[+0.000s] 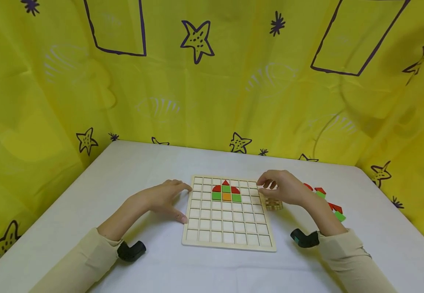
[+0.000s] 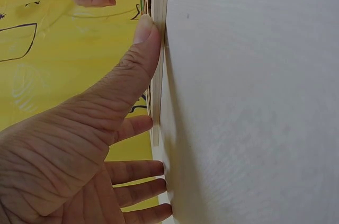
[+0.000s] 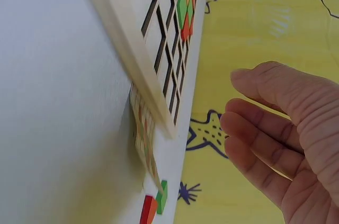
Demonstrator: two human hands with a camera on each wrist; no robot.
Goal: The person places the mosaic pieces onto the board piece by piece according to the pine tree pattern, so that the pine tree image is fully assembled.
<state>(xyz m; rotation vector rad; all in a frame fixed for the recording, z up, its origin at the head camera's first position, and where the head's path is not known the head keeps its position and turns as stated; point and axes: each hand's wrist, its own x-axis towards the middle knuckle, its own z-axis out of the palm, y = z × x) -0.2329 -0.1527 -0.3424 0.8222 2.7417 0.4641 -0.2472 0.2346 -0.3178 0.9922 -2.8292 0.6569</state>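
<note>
Yellow curtain (image 1: pixel 204 85) hanging behind a white table (image 1: pixel 153 162), gridded board (image 1: pixel 230 245) lying flat

From my remote seat I am seeing the board sitting between both hands. The left hand (image 1: pixel 165 199) is bracing its left side: thumb and index finger are touching the edge, and the fingers are spreading straight and apart, holding nothing. I cannot tell whether the other fingertips are touching the table.

The right hand (image 1: pixel 281 187) is hovering by the far right border, its fingers loosely curling, with a gap showing between thumb and fingers; I am seeing nothing in its grip.

Left of that hand, toward the grid's far side, colored pieces are filling cells: a red triangle (image 1: pixel 225 183) is topping a green square (image 1: pixel 226 189), rounded red pieces (image 1: pixel 216 189) are flanking it, and an orange square (image 1: pixel 227 197) is sitting below. A patterned tan item (image 1: pixel 274 204) is lying just beside the board's right edge; loose red and green pieces (image 1: pixel 339 216) are lying farther right.
</note>
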